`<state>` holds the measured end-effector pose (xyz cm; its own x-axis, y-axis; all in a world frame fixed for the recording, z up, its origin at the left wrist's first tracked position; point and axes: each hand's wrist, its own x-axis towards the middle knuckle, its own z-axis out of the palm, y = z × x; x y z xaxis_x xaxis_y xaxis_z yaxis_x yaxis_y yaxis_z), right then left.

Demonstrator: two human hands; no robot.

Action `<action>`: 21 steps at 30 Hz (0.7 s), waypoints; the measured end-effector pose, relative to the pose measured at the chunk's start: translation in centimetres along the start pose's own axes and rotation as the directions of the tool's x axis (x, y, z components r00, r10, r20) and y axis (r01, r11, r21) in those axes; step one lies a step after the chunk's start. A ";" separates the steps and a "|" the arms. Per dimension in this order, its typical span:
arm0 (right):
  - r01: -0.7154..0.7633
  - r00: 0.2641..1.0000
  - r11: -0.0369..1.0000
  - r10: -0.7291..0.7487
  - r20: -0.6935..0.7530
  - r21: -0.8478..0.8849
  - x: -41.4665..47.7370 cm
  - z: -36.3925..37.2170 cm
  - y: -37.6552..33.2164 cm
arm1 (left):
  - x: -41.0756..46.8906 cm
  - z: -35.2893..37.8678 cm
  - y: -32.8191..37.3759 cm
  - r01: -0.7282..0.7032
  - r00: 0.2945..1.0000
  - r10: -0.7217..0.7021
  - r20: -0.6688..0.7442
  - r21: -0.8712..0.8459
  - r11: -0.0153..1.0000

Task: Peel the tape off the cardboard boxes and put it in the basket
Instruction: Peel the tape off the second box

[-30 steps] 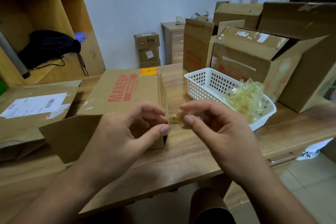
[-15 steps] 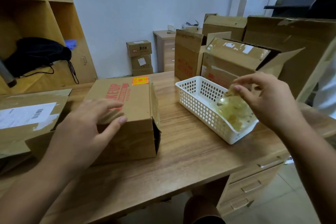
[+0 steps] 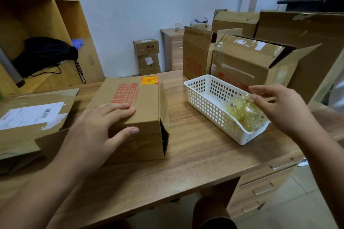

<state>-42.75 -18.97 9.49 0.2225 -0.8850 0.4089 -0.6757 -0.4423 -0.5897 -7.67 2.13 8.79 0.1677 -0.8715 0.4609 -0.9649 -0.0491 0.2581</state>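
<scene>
A brown cardboard box printed "MAKEUP" lies on its side on the wooden desk, with clear tape along its right end. My left hand rests flat on the box top, fingers spread and thumb down the front face. To the right stands a white plastic basket with a pile of crumpled yellowish tape at its near end. Over that end hovers my right hand, its fingers parted and its fingertips touching the top piece of the pile.
A flattened box with a white shipping label lies at the left. Open taped boxes stand behind the basket, with taller ones behind them. Wooden shelves with a black bag are at the left. Desk drawers are at the lower right.
Both hands were pinching a tape scrap at the box's end. My right hand carried it to the basket and lowered it onto the pile; my left hand moved onto the box top.
</scene>
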 end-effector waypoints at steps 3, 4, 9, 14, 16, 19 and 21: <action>0.013 0.999 0.990 -0.007 -0.046 0.143 -0.3 0.0 0.0 | -0.2 -0.4 -0.2 -0.037 0.999 0.037 0.004 -0.037 0.999; 0.016 0.998 0.979 -0.003 -0.064 0.204 -0.4 -0.1 -0.1 | -0.2 -0.6 -0.4 -0.044 0.999 0.045 0.015 -0.058 0.997; 0.100 0.981 0.961 -0.053 -0.184 0.258 -0.6 -0.5 -1.5 | -0.3 -1.4 -1.2 -0.100 0.991 0.109 0.079 -0.111 0.989; 0.323 0.927 0.921 -0.262 -0.269 0.216 -2.7 0.3 -5.4 | -0.8 -1.8 -1.9 -0.144 0.984 0.157 0.088 -0.145 0.979; 0.313 0.948 0.890 -0.269 -0.173 0.330 -4.1 1.7 -7.0 | -1.0 -2.0 -2.2 -0.159 0.981 0.174 0.083 -0.162 0.974; 0.153 0.978 0.824 -0.204 0.034 0.545 -6.0 5.0 -8.6 | -1.4 -2.2 -2.7 -0.160 0.981 0.179 0.071 -0.210 0.964; -0.011 0.977 0.760 -0.131 0.170 0.649 -6.7 7.1 -9.2 | -1.7 -2.3 -3.0 -0.157 0.983 0.176 0.060 -0.245 0.957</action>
<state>-33.06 -9.99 7.21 0.4247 -0.8314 0.3583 -0.0599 -0.4207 -0.9052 -4.59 4.88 9.21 -0.0174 -0.8941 0.4475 -0.8999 0.2091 0.3828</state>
